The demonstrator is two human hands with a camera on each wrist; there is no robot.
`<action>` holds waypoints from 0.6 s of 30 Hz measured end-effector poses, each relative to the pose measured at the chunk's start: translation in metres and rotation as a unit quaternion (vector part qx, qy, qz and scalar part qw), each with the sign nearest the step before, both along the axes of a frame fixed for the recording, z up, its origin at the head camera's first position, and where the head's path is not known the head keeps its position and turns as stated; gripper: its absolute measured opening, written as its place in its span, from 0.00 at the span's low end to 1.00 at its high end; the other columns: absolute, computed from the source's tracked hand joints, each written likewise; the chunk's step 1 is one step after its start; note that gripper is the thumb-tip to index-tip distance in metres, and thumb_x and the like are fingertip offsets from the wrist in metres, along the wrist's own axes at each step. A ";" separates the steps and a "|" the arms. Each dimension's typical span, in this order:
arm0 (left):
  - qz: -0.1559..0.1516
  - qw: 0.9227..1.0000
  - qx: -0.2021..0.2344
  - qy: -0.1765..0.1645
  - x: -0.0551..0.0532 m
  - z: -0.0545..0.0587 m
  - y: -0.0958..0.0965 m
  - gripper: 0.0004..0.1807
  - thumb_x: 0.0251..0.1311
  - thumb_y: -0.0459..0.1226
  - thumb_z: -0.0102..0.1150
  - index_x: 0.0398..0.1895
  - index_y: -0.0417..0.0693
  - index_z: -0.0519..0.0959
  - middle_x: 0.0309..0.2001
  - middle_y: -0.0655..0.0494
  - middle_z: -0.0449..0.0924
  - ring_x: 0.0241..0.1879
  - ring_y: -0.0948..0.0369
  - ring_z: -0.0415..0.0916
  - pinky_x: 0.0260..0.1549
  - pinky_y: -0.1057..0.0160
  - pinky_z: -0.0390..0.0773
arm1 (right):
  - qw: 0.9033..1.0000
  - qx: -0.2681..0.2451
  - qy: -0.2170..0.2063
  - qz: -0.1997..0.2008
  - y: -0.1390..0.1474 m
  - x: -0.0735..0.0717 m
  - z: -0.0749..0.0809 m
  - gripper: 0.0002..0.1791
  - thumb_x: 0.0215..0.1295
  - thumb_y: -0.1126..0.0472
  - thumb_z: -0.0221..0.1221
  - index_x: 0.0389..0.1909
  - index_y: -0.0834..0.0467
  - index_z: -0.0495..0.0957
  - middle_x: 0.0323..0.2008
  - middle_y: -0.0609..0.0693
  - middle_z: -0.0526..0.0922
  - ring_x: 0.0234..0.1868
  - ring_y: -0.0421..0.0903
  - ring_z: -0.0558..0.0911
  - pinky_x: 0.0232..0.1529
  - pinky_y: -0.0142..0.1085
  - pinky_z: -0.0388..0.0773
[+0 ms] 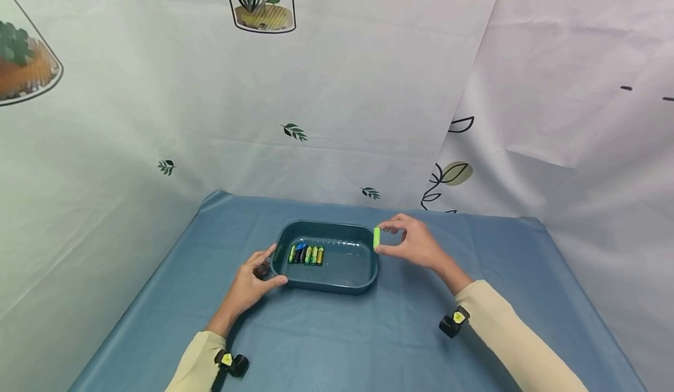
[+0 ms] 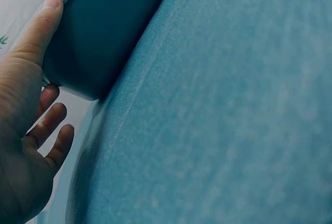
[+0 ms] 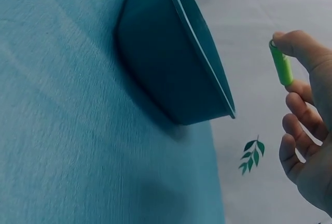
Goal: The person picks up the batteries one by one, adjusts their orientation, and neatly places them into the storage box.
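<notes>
A dark teal rectangular tray (image 1: 329, 288) stands on the blue-covered table. Several batteries (image 1: 307, 255) lie side by side in its left part, some green and yellow, others dark and blue. At the tray's left end, my left hand (image 1: 251, 281) holds the near-left corner, thumb on the front rim and index finger on the left side; its other fingers hang loosely in the left wrist view. My right hand (image 1: 416, 241) pinches a bright green battery (image 3: 281, 64) by its two ends between thumb and index finger, just above the tray's right rim. The battery is nearly upright.
Blue cloth (image 1: 326, 339) covers the table. Pale curtains (image 1: 342, 99) with leaf and plant prints hang behind it and at both sides. A small black camera (image 1: 450, 325) is strapped on the right wrist, another camera (image 1: 238, 365) on the left.
</notes>
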State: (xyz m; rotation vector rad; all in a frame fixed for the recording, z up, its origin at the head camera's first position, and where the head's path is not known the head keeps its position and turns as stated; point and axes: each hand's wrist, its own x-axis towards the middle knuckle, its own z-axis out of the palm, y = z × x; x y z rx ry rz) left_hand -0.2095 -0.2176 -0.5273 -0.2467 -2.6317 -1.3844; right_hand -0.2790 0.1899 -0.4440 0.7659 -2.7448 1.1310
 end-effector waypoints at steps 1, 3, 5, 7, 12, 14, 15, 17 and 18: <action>0.000 1.000 0.000 0.000 0.000 0.000 0.000 0.48 0.52 0.45 0.80 0.77 0.53 0.67 0.58 0.47 0.75 0.40 0.57 0.73 0.40 0.58 0.76 | 1.000 0.000 -0.003 0.005 -0.002 -0.001 0.000 0.28 0.55 0.44 0.76 0.55 0.51 0.86 0.46 0.47 0.81 0.48 0.54 0.80 0.41 0.41 0.77; -0.001 1.000 -0.001 0.000 0.000 0.000 0.000 0.48 0.52 0.45 0.80 0.77 0.53 0.67 0.58 0.47 0.75 0.40 0.57 0.73 0.40 0.58 0.76 | 1.000 -0.002 -0.011 0.013 -0.005 -0.002 0.001 0.28 0.55 0.44 0.75 0.56 0.51 0.86 0.46 0.47 0.81 0.49 0.55 0.80 0.41 0.42 0.77; -0.001 1.000 -0.001 0.000 0.000 0.000 0.000 0.48 0.52 0.45 0.80 0.77 0.53 0.67 0.58 0.47 0.75 0.40 0.57 0.73 0.40 0.58 0.76 | 1.000 -0.004 -0.017 0.017 -0.008 -0.004 0.001 0.28 0.56 0.44 0.75 0.56 0.51 0.85 0.47 0.47 0.81 0.49 0.56 0.80 0.41 0.41 0.77; -0.001 1.000 -0.001 0.002 0.001 0.000 0.000 0.48 0.52 0.45 0.80 0.77 0.53 0.67 0.58 0.47 0.75 0.40 0.57 0.73 0.40 0.58 0.76 | 1.000 -0.005 -0.021 0.020 -0.011 -0.006 0.001 0.28 0.56 0.44 0.75 0.56 0.51 0.85 0.47 0.49 0.81 0.49 0.55 0.80 0.40 0.41 0.77; -0.003 1.000 0.000 0.006 0.000 0.000 0.000 0.48 0.53 0.46 0.79 0.77 0.52 0.67 0.57 0.47 0.75 0.40 0.57 0.73 0.40 0.58 0.76 | 0.999 -0.005 -0.019 0.029 -0.017 -0.009 -0.001 0.27 0.56 0.46 0.76 0.55 0.51 0.86 0.49 0.55 0.82 0.48 0.54 0.80 0.39 0.40 0.78; -0.003 1.000 0.000 0.010 0.000 -0.001 0.000 0.48 0.53 0.46 0.79 0.77 0.52 0.67 0.57 0.47 0.75 0.40 0.57 0.73 0.40 0.58 0.76 | 0.999 -0.005 -0.017 0.033 -0.019 -0.010 -0.002 0.27 0.56 0.47 0.76 0.55 0.52 0.86 0.49 0.55 0.82 0.48 0.53 0.80 0.40 0.40 0.78; -0.004 1.000 -0.001 0.012 0.000 -0.001 0.000 0.48 0.53 0.46 0.79 0.77 0.52 0.67 0.57 0.46 0.76 0.40 0.57 0.73 0.40 0.58 0.76 | 0.999 -0.004 -0.019 0.034 -0.020 -0.010 -0.003 0.27 0.56 0.46 0.76 0.55 0.52 0.86 0.49 0.54 0.82 0.47 0.52 0.80 0.40 0.40 0.78; -0.003 1.000 -0.002 0.014 0.000 -0.001 0.000 0.48 0.52 0.45 0.80 0.77 0.51 0.67 0.57 0.46 0.76 0.40 0.57 0.73 0.40 0.58 0.76 | 0.999 0.000 -0.023 0.036 -0.023 -0.011 -0.004 0.27 0.56 0.46 0.76 0.55 0.52 0.86 0.48 0.52 0.82 0.47 0.50 0.80 0.41 0.40 0.78; -0.003 1.000 -0.002 0.015 0.000 -0.002 0.000 0.48 0.52 0.45 0.80 0.77 0.51 0.67 0.57 0.46 0.76 0.40 0.57 0.73 0.40 0.58 0.76 | 0.999 0.001 -0.026 0.037 -0.024 -0.011 -0.004 0.27 0.56 0.46 0.75 0.55 0.52 0.86 0.48 0.51 0.82 0.47 0.50 0.80 0.41 0.40 0.78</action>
